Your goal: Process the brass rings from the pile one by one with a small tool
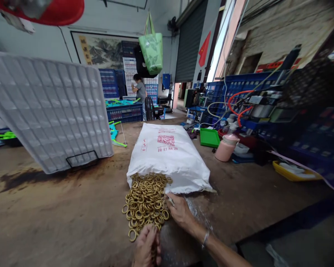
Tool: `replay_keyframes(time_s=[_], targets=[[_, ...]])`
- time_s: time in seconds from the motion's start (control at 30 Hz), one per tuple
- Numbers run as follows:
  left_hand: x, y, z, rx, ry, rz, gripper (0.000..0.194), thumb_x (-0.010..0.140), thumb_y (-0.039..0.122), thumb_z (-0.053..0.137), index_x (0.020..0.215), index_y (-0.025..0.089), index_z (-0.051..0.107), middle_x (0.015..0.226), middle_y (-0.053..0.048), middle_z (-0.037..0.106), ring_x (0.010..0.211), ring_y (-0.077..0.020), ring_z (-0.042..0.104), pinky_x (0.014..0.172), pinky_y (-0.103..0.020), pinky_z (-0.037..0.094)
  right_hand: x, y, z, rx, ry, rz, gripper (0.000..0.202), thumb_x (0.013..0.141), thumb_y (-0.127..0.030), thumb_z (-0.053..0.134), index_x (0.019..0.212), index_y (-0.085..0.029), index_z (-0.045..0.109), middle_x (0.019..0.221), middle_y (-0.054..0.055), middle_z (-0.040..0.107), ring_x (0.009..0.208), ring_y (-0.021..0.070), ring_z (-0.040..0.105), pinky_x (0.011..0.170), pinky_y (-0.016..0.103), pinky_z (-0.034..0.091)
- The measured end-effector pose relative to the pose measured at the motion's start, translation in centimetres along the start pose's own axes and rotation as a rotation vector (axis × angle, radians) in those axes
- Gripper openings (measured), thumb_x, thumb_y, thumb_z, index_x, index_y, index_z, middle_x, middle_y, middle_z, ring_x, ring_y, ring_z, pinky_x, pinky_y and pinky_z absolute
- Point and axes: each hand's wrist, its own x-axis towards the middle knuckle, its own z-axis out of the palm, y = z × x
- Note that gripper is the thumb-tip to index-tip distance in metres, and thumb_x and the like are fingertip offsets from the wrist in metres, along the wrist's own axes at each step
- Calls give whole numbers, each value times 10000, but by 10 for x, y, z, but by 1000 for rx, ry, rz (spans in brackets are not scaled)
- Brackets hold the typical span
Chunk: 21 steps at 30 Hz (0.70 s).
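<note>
Two bare hands work at the near side of a counter (72, 230). Nearest, the left hand (146, 243) is curled closed around a few brass-coloured rings (149, 200), at the near edge of their loose heap. Just beyond, the right hand (180, 211) is bent against the heap's right side; whether its thumb and fingers pinch a ring cannot be told. The heap lies on the counter directly before the mouth of a white printed sack (169, 159), which lies flat. State of progress, as judged from this layout: the sack is open, rings are out and a small handful is gathered; most of the heap is yet ungathered, and the sack's bulk suggests more inside, though its contents are hidden. Farther off stand a pink bottle (225, 150) and a green tray (209, 137) at right, a ribbed pale panel (52, 111) at left, and, beyond, a co-worker (140, 91) near blue crates (108, 83).
</note>
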Motion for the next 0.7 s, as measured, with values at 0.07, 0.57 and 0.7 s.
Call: replay_keyframes(time_s=[0.07,0.57,0.7], targets=[[6,1,1,97,49,49,565,500,699,669,708,199,506,447,85,441,314,-46,335,290,-150,223,-10,-11,-3,66,-41,-53,260,898,-273,346,760,-199,554,719,24,602,668,153,519,633,248,358],[15,-12,-3,237,52,260,541,525,711,640,562,199,467,428,73,336,391,-67,243,423,-214,223,-34,-35,7,355,-248,23,280,866,-408,348,756,-200,501,704,14,568,674,149,513,610,240,367],[15,-16,0,320,178,498,448,598,626,656,542,210,500,487,32,393,476,-121,337,498,-249,292,-33,-29,11,394,-234,120,295,817,-443,397,698,-196,507,714,23,572,702,163,513,641,258,379]])
